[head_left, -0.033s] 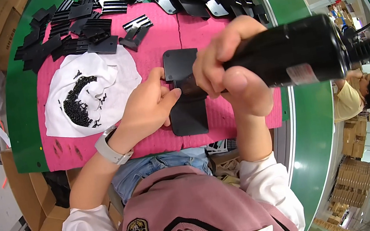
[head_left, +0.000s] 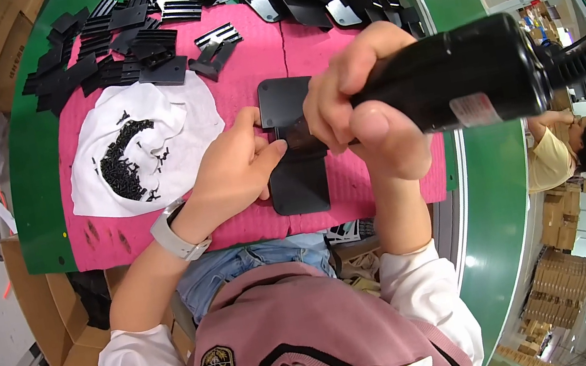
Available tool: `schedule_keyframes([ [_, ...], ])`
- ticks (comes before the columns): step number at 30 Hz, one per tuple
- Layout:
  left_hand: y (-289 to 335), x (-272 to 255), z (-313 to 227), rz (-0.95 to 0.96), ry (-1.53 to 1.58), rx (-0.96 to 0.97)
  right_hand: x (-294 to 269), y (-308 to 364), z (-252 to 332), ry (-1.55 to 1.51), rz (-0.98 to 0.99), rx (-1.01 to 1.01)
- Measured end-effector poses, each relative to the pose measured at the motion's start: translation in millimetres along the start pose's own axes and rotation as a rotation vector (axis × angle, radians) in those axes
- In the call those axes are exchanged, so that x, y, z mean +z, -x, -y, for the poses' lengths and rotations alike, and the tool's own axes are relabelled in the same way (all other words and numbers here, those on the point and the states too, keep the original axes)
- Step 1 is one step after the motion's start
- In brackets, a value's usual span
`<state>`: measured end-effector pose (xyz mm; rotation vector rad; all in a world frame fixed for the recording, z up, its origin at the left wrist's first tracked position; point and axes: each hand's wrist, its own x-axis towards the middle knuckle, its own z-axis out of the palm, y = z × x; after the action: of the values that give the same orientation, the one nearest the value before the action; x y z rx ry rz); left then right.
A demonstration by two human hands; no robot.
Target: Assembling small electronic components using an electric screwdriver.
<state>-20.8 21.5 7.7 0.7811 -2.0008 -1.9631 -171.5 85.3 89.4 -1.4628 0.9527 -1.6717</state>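
Note:
My right hand (head_left: 365,103) is wrapped round a black electric screwdriver (head_left: 458,75), its cable end raised to the right. The screwdriver's narrow front points left and down over a flat black plate assembly (head_left: 300,189). The tip is hard to make out against the dark parts. My left hand (head_left: 239,165) is closed on the left edge of the plate assembly, thumb at the middle joint, other fingers partly hidden below. Left of it lies a white cloth (head_left: 92,179) bearing a curved heap of small black screws (head_left: 119,166).
A pink foam mat (head_left: 253,225) covers the green worktable (head_left: 42,227). Slotted black pieces (head_left: 155,46) are heaped at the far left, black plates (head_left: 308,4) at the far right. Cardboard boxes (head_left: 74,339) stand left. Beyond a green strip on the right, another person (head_left: 558,152) works.
The rear of the screwdriver has shifted slightly upward in the picture with my right hand. My left hand and the plate assembly have stayed in place.

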Motion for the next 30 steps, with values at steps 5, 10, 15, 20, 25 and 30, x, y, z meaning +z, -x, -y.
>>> schedule_keyframes([
  [5,2,-1,1,-0.045,-0.111,0.016,1,-1,-3,-0.064,0.001,-0.023],
  [10,2,-1,-1,-0.06,-0.125,0.025,3,-4,2,-0.106,0.039,-0.012],
  [15,1,0,2,-0.097,-0.151,0.039,2,-6,-3,-0.201,0.068,0.005],
  [20,1,0,3,-0.105,-0.15,0.061,-2,-5,-3,-0.135,0.163,0.024],
  [25,2,2,8,-0.145,-0.197,0.117,-5,-6,-5,-0.051,0.249,-0.03],
  [30,-3,7,10,-0.15,-0.215,0.156,-6,4,1,0.149,0.247,-0.074],
])
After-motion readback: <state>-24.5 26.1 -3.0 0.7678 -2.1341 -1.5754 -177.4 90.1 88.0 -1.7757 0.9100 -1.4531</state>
